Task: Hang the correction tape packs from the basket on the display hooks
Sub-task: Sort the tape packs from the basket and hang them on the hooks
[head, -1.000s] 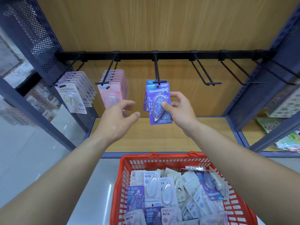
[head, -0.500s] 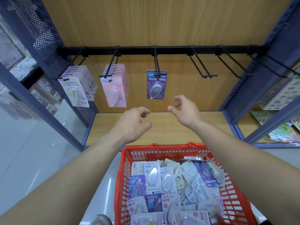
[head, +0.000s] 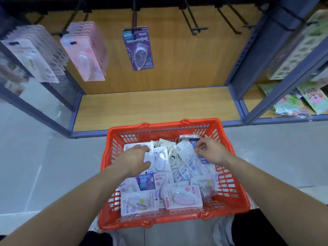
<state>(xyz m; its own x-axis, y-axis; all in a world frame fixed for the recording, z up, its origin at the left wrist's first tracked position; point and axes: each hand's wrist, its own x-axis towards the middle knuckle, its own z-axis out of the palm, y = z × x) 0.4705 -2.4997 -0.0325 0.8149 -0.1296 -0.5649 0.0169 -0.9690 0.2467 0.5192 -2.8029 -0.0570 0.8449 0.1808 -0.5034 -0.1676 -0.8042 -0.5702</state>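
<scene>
The red basket [head: 229, 185] stands on the floor in front of me, full of several loose correction tape packs [head: 179, 196] in white, pink and purple. My left hand [head: 135, 161] is down in the basket, its fingers loosely curved over the edge of a white pack [head: 160, 159]. At the basket's far right, my right hand [head: 212, 152] pinches the edge of a purple pack [head: 194, 143] with thumb and forefinger. Above, purple packs [head: 139, 48] hang on the middle display hook [head: 135, 18].
Pink packs [head: 85, 55] and white packs [head: 33, 55] fill the two hooks on the left. Two bare hooks [head: 194, 23] [head: 230, 23] stick out to the right of the purple ones. A wooden shelf board [head: 156, 107] lies below. Blue perforated uprights [head: 255, 55] frame the bay.
The purple pack I held a second ago now hangs on the middle hook. Both hands have dropped from the hooks into the basket, and my view has tilted down.
</scene>
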